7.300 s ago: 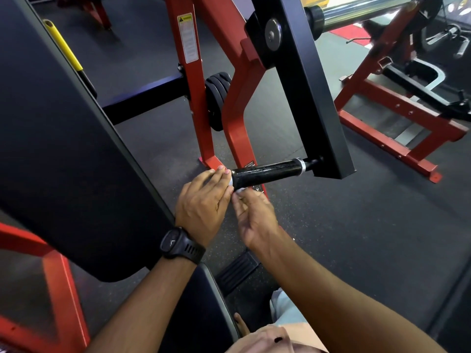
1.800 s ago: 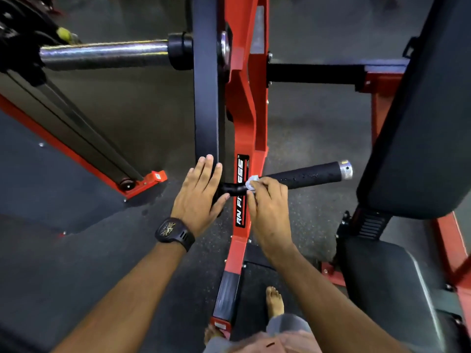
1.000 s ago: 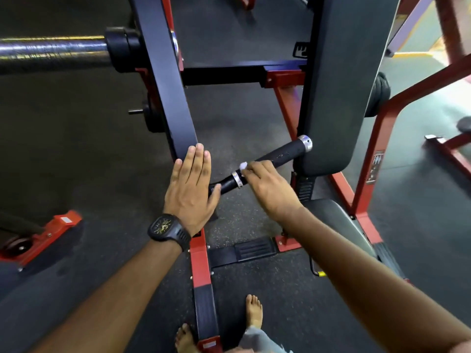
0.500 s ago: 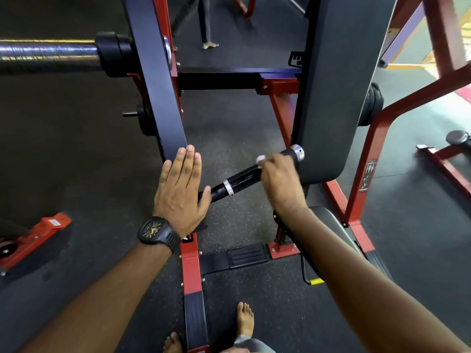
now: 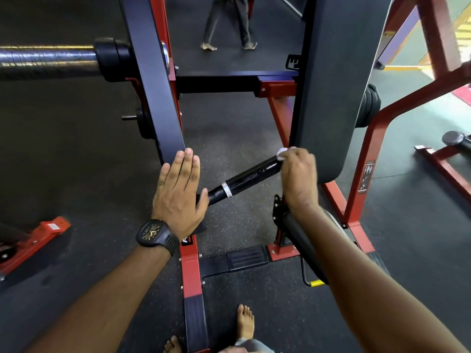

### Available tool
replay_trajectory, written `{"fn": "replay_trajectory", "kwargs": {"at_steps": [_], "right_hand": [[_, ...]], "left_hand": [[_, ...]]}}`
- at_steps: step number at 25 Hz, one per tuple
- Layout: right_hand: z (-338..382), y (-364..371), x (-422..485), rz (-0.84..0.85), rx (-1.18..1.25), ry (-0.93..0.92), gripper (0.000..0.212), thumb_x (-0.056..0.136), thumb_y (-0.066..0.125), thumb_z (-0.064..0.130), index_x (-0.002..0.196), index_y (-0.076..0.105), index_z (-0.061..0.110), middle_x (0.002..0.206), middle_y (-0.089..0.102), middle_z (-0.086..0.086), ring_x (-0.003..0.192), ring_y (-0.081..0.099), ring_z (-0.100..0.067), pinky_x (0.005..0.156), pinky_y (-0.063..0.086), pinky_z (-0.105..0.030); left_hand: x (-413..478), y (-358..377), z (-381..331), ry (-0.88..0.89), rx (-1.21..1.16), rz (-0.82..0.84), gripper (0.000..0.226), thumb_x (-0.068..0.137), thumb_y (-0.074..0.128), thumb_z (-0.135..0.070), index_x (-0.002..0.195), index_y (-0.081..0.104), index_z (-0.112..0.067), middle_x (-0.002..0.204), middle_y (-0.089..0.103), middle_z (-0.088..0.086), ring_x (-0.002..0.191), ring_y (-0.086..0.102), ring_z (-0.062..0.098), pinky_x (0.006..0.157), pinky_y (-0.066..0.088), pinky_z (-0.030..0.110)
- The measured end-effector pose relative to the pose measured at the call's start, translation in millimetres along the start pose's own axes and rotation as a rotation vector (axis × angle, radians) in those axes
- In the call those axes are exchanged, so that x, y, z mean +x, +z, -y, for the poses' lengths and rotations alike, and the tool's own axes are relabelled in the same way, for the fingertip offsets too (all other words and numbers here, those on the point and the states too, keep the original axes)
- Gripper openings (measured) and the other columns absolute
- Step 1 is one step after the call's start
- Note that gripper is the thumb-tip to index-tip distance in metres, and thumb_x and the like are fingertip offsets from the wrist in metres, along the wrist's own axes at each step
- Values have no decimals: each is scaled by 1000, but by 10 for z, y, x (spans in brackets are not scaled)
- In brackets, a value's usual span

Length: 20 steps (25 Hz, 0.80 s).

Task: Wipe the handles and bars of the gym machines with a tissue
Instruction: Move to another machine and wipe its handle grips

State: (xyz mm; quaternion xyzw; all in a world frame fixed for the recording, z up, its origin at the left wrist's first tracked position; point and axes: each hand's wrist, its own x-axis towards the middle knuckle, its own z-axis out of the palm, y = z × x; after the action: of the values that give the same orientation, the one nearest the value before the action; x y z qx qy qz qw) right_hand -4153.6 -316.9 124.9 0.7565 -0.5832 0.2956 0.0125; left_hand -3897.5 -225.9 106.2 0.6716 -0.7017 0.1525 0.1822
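Right grip [image 5: 297,174] pinches crumpled white tissue [image 5: 282,151] at end of black cylindrical handle [image 5: 251,175]; left grip [image 5: 178,194], fingers straight, touches black steel arm [image 5: 153,85].

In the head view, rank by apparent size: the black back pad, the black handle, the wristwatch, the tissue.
1. back pad, by far.
2. handle and wristwatch: close; the watch sits nearer the camera, so unranked.
3. tissue, mostly hidden by the right hand.

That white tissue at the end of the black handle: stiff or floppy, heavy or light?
Probably floppy: the tissue is bunched into a small wad in the right hand. Likely very light, being so small. On the glossy black handle it should slide easily.
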Motion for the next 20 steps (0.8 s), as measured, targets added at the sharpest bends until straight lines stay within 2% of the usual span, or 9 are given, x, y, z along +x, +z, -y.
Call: {"fn": "replay_trajectory", "kwargs": {"at_steps": [2,5,8,10,12,13,15,17,20], "right_hand": [[43,34,-113,5,14,-24,21,93,54,-2,111,65,1,108,59,-17,97,52,-35,84,51,-46],[98,116,-189,-102,110,177,24,95,53,1,114,66,5,109,58,-13,98,50,-28,86,50,-38],[205,163,-225,-96,242,211,23,99,50,12,113,67,8,110,58,-7,101,52,-22,87,42,-27],[342,247,-256,-239,442,414,15,98,58,17,106,71,14,105,63,1,96,59,-18,85,49,-26],[552,271,-287,-349,671,717,8,95,64,20,96,68,28,101,67,0,90,64,-17,82,53,-26],[601,263,-279,-384,738,792,12,94,66,21,93,66,32,100,68,-2,88,65,-16,80,53,-25],[539,221,-175,-450,819,907,5,94,68,24,95,66,28,95,69,2,84,65,-8,78,52,-19],[484,189,-115,-489,884,1019,9,95,66,31,99,65,23,87,67,11,79,63,0,80,53,-22],[610,278,-280,-379,978,1040,8,97,64,29,101,61,23,97,67,4,85,66,-9,82,56,-29]], "left_hand": [[-7,-14,-6,-4,5,12,74,89,38,-37,152,24,-1,161,20,14,150,12,25,122,-8,34],[-30,-20,-10,-56,-1,13,74,89,36,-35,152,22,1,161,19,17,150,11,27,122,-8,33],[-43,-26,-16,-52,-17,21,74,89,35,-34,151,23,2,160,19,18,150,11,28,122,-9,33],[-41,-24,-10,-45,-24,23,73,89,36,-34,151,23,2,160,19,18,150,10,27,122,-9,33],[-51,-25,-5,-48,-31,23,74,89,36,-34,152,23,2,161,19,18,150,9,27,122,-9,33],[-50,-27,-7,-43,-30,30,74,89,35,-34,152,23,2,161,18,18,150,9,27,122,-9,34],[-47,-35,-13,-41,-14,39,74,89,35,-34,151,23,3,161,18,18,150,10,28,122,-9,34],[-47,-24,-15,-47,-10,38,74,88,35,-34,152,23,3,161,18,19,150,10,28,122,-9,35],[-50,-21,-19,-45,-17,38,74,88,35,-33,152,23,3,161,18,19,150,9,28,122,-9,35]]}}
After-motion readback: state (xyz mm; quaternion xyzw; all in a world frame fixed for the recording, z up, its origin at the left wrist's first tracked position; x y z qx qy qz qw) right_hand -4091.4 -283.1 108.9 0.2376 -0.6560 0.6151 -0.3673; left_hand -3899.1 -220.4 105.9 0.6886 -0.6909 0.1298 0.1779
